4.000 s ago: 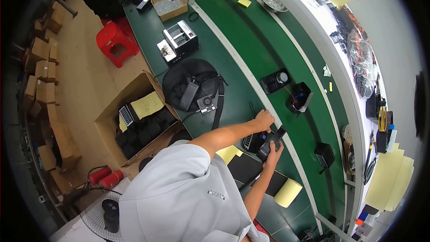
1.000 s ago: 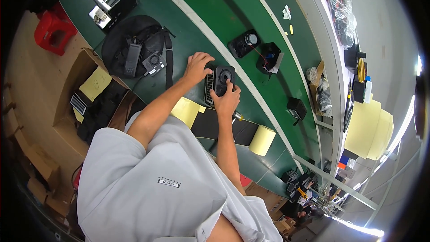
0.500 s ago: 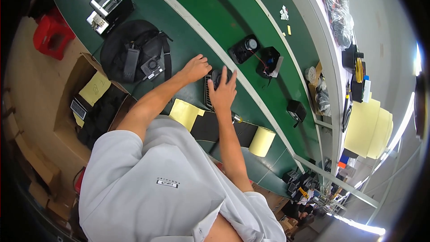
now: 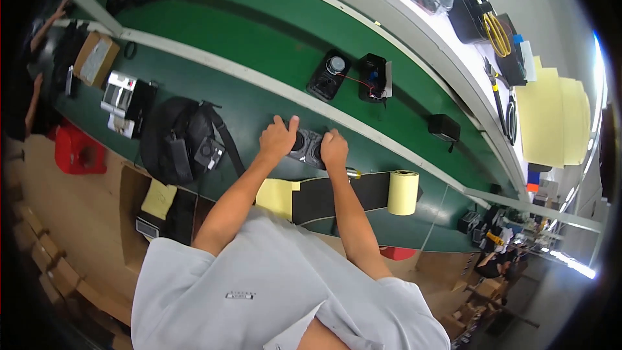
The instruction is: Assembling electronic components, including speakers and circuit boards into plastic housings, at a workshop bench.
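Note:
A dark rectangular speaker unit with two round cones lies near the middle of the green workbench. My left hand is closed on its left end, with the thumb by the left cone. Around the opposite end, the fingers of my right hand are bent and pressed in. Part of each end is hidden under my hands. Close to my right wrist lies a screwdriver with a yellowish handle, its other end hidden by my forearm.
A black strip with a yellow paper roll lies nearer me. Left are a black bag and a silver-black machine. Beyond the white rail sit an opened speaker housing and a wired black box.
My view has turned, so the bench runs more level. My right hand, earlier spread over the unit, now grips its right end; my left hand has closed on the left end.

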{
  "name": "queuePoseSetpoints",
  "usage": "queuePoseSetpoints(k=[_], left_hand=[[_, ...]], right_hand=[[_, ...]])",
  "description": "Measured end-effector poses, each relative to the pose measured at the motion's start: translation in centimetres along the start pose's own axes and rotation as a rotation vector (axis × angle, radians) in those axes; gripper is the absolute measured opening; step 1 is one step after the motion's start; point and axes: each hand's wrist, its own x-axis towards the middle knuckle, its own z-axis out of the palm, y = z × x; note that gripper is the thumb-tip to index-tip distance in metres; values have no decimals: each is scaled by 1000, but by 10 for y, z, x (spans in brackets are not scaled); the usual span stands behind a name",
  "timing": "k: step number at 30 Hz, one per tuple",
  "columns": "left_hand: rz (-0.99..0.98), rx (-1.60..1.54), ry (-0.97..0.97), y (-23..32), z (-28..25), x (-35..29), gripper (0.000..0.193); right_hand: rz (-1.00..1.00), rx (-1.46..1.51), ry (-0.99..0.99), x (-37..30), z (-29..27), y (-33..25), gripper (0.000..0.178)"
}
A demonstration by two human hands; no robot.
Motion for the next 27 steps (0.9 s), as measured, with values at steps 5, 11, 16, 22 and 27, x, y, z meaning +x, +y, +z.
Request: queuePoseSetpoints(k=[5, 11, 16, 22, 27], left_hand=[[108, 168, 64, -4, 14, 17, 49], [241, 150, 145, -8, 21, 12, 42], [284, 126, 217, 1, 12, 25, 43], [280, 199, 210, 2, 17, 20, 40], [442, 215, 202, -10, 31, 29, 43]], right_hand=[[87, -2, -76, -14, 0, -3, 32], [156, -32, 88, -22, -6, -11, 28], [260, 85, 138, -24, -3, -13, 32], [22, -99, 99, -59, -5, -26, 48], [-191, -220, 96, -73, -18, -33, 64]])
